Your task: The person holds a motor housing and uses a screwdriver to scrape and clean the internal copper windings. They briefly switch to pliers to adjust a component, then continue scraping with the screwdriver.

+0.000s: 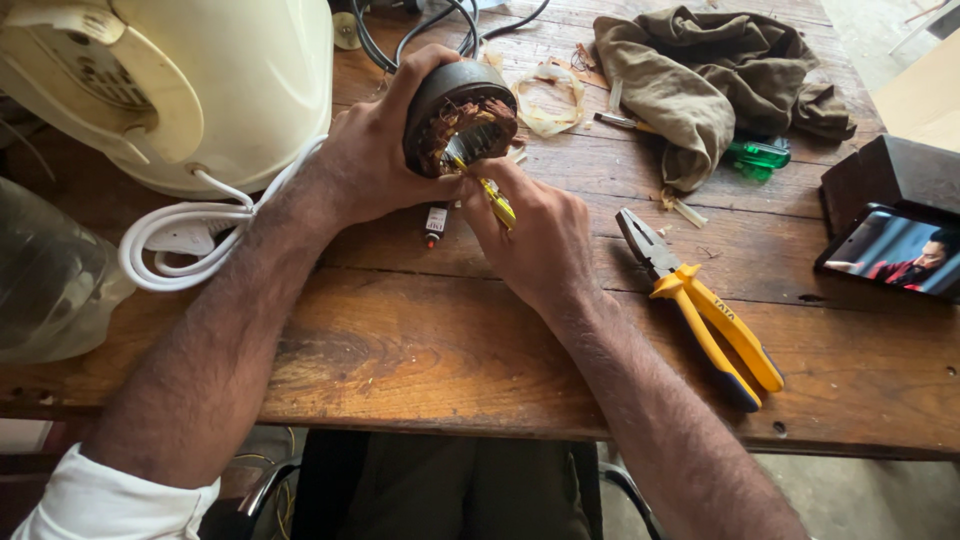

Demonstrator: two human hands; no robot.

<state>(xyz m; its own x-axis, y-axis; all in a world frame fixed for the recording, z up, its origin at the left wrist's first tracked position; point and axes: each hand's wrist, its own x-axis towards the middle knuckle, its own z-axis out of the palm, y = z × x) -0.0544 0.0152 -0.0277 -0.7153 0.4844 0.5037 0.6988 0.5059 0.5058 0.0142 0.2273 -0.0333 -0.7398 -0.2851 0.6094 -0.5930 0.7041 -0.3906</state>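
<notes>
Stator [460, 118] in left hand [375, 160], dark round shell, copper windings inside

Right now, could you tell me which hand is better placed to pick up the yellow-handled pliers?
Probably the right hand: the pliers lie just beside it, though it holds a small yellow tool. The left hand grips the motor stator.

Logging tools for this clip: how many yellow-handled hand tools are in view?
2: pliers lying on the wooden table right of the hands; a smaller tool in the right hand, against the motor stator.
</notes>
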